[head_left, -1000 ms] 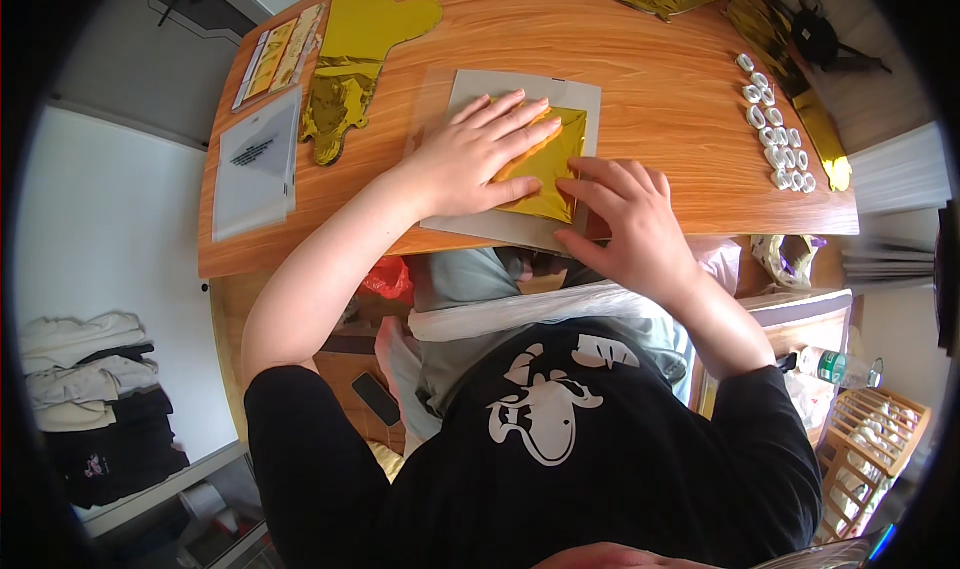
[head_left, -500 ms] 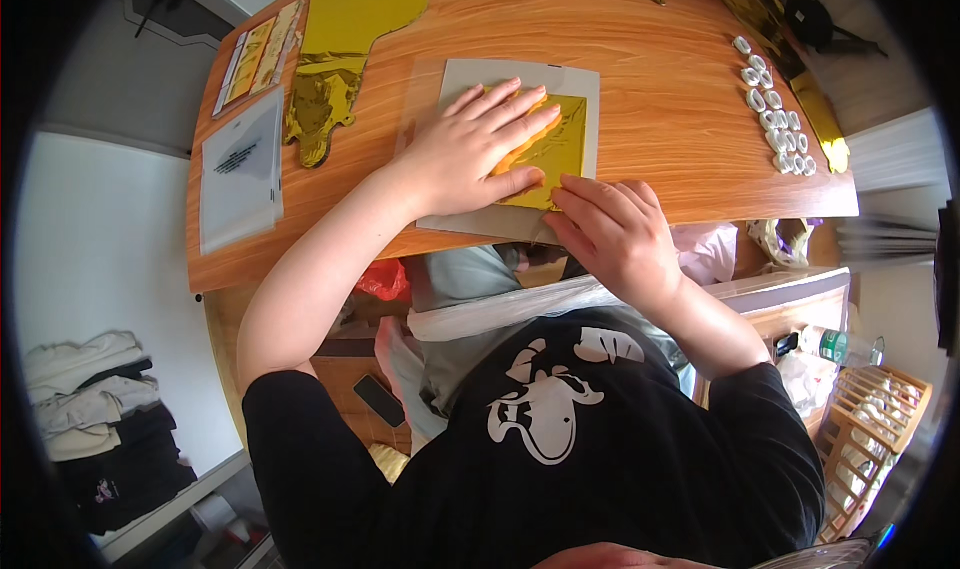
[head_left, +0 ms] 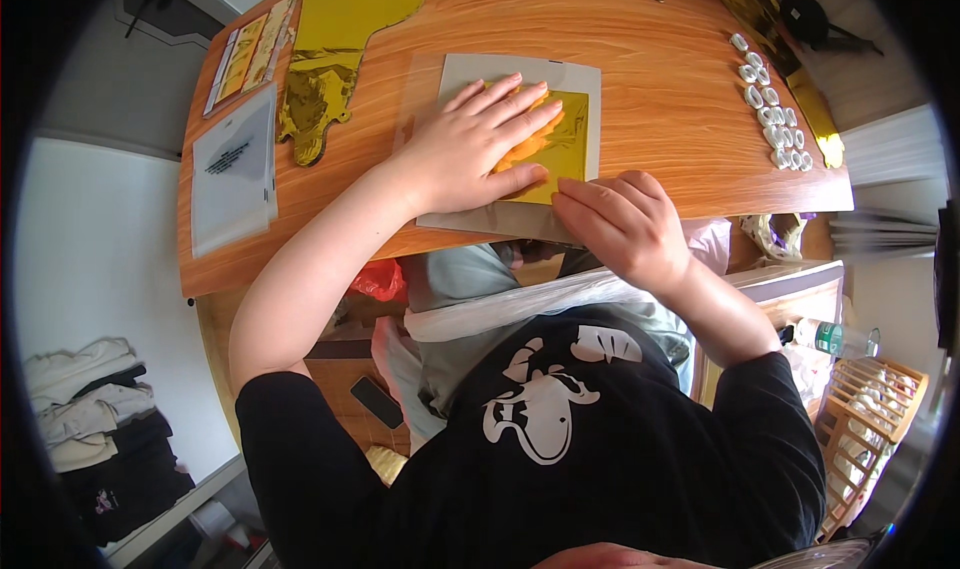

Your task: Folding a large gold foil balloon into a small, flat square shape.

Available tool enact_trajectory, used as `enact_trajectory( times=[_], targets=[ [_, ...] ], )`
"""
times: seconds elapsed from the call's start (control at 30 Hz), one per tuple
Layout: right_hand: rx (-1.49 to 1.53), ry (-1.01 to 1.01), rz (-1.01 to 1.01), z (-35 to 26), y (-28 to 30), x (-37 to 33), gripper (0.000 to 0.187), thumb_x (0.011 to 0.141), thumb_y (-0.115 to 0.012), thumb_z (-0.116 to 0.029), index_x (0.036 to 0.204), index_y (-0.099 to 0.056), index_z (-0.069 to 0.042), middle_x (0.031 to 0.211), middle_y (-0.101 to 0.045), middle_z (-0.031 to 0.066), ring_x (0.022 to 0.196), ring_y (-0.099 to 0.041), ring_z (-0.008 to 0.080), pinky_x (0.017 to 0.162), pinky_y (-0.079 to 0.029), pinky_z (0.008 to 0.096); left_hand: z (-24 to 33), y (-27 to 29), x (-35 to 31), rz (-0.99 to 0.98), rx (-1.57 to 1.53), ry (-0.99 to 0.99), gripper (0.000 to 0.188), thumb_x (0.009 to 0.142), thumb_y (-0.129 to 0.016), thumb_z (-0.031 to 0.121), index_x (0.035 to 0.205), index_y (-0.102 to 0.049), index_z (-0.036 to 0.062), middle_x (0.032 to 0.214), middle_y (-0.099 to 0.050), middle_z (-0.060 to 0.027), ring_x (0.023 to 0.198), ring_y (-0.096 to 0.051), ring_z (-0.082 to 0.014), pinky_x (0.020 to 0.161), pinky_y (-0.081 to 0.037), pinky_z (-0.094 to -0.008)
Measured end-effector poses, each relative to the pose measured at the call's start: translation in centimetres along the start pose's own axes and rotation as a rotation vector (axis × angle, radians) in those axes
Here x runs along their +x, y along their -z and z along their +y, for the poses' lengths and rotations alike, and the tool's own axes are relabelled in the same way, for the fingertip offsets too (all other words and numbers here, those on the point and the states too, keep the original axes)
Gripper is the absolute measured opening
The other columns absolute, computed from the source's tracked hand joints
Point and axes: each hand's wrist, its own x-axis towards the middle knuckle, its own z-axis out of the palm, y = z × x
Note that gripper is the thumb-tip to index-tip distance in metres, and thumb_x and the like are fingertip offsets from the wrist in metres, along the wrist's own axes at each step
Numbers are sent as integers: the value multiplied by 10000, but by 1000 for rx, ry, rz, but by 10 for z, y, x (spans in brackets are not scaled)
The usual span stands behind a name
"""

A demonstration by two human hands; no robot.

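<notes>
A gold foil sheet lies on a grey board, with clear plastic film showing along the board's left side. My left hand rests on the foil, fingers spread and flat, hiding its left part. Under those fingers an orange-gold patch shows; I cannot make out whether it is a reflection or a separate thing. At the foil's near right corner, my right hand has its thumb and index finger pressed together. Whether the foil's edge or something smaller is between them is hidden.
Left on the wooden table are a large gold foil balloon, a clear plastic packet and a printed card. Several white ribbon rolls stand at the right. A phone lies lower down.
The view has shifted slightly. My left hand stays flat on the foil, and my right fingers remain pinched at the corner with barely any movement.
</notes>
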Motion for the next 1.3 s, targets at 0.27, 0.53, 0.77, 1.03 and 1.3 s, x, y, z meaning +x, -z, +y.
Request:
enact_trajectory(
  times=[0.27,0.53,0.77,1.03,1.3],
  targets=[
    [-80,242,-52,16,1,1,391,735,-728,-115,1115,-738,-22,1170,-716,109,871,-709,199,784,-546,344,1,0,1,-1,9,-1,766,1027,-470,655,1621,-377,181,1673,-366,-127,1565,-286,-357,1275,-226,-523],
    [53,100,-114,7,7,1,372,764,-719,-98,1125,-740,-12,1168,-724,113,902,-717,223,812,-554,348,2,0,0,3,12,6,775,1023,-471,662,1623,-374,181,1673,-365,-128,1565,-286,-357,1274,-225,-525],
    [90,-77,-113,1,8,-8,379,750,-741,-58,1127,-773,-57,1220,-740,49,1083,-690,263,908,-536,390,3,0,0,11,33,0,781,1006,-525,639,1619,-379,178,1673,-367,-126,1560,-298,-357,1271,-235,-528],
    [155,-178,-150,-9,8,-20,380,802,-759,-76,1182,-766,-78,1300,-715,43,1211,-632,289,1004,-497,440,4,3,-1,13,18,4,835,958,-596,654,1612,-393,176,1672,-369,-120,1553,-312,-355,1268,-247,-524],
    [237,-264,-105,-10,7,-18,445,811,-796,-101,1248,-719,-69,1345,-673,104,1201,-623,305,1015,-480,442,3,4,0,1,10,4,839,965,-562,688,1614,-396,183,1673,-369,-118,1556,-306,-354,1272,-236,-516]
  ],
)
